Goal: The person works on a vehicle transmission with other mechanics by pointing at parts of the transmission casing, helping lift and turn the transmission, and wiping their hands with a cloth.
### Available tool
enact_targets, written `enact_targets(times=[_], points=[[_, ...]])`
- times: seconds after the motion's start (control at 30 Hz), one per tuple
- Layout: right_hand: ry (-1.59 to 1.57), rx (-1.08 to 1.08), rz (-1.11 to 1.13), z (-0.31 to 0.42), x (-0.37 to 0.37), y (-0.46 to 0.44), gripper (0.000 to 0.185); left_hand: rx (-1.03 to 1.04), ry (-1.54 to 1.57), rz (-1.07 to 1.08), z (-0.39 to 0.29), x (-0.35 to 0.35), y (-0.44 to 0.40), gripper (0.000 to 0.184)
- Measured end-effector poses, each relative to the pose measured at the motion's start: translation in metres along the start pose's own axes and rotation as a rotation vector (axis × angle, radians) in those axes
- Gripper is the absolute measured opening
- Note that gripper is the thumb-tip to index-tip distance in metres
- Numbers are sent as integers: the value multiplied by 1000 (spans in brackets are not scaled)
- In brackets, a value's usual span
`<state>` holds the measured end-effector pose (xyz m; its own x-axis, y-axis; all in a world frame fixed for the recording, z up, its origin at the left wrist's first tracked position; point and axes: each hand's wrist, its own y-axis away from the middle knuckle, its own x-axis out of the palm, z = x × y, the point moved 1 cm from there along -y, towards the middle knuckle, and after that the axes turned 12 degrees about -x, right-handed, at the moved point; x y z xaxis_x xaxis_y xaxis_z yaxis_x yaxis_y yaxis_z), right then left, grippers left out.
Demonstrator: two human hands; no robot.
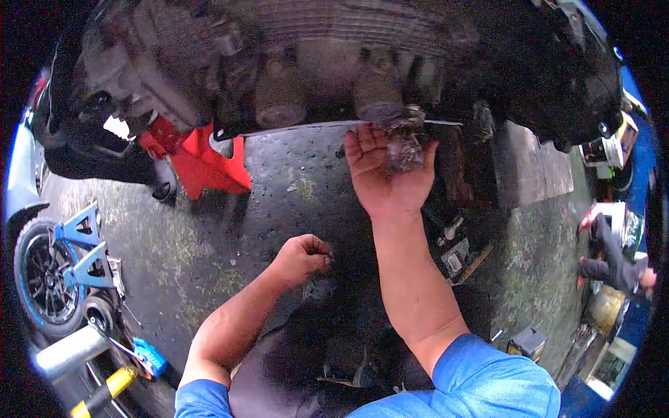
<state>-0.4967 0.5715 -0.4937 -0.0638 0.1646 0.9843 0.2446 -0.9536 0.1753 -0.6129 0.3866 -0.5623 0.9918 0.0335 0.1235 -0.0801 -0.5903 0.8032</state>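
My right hand (pixel 391 171) is raised under the vehicle's underside (pixel 327 42), palm showing, with the fingers and thumb apart. A crumpled, shiny, see-through piece (pixel 405 152) shows between the fingers and thumb, blurred; whether it rests on the palm or hangs from above I cannot tell. Just above it is a rounded metal part (pixel 378 101) of the underside. My left hand (pixel 303 258) is held low over the dark floor, fingers curled in a pinch. What it holds, if anything, is too small to make out.
A red stand (pixel 209 164) is under the vehicle at left. A wheel (pixel 49 279), blue brackets (pixel 89 268) and a yellow-black handle (pixel 104 393) are at far left. Small items and a stick (pixel 474 263) lie right of my arm. Another person (pixel 613 258) is at far right.
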Motion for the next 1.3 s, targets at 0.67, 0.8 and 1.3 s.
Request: enact_targets(times=[0.67,0.8,1.3], points=[[1556,-320,425,25,-62,12,27,575,702,2,-120,27,-50,21],[1821,-545,664,33,-55,9,24,589,554,-118,-130,30,-44,22],[72,334,95,25,-34,-26,24,768,111,-246,-92,-4,-60,24]])
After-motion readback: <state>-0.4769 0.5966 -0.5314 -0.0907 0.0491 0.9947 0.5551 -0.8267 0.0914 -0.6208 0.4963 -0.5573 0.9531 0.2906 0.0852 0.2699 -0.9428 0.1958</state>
